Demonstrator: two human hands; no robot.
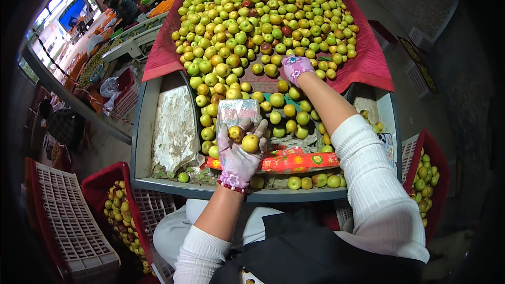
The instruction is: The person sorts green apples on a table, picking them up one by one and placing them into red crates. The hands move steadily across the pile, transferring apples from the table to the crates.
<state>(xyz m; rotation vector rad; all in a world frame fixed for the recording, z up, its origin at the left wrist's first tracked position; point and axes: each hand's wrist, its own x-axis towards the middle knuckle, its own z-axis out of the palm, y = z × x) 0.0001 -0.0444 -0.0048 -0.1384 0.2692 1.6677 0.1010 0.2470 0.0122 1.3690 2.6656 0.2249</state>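
Observation:
A heap of green and yellow jujube-like fruits (260, 15) covers the sorting table, which is lined with red cloth (163, 57). My left hand (238, 154), in a pink and white patterned glove, is palm up near the front edge and holds two brownish-yellow fruits (250, 143) in its fingers. Just beyond it lies a plastic-wrapped block (238, 111). My right hand (296, 69), gloved likewise, reaches to the near edge of the heap with its fingertips at the fruits; whether it grips one is hidden. A red printed plastic wrapper (300, 162) stretches across the front of the table.
Red-lined crates of fruit stand at left (126, 213) and right (424, 177). A white plastic crate (71, 209) is at far left. A phone (386, 142) lies by my right sleeve. The table's metal rim (276, 196) is before my lap. Several people work in the upper left background.

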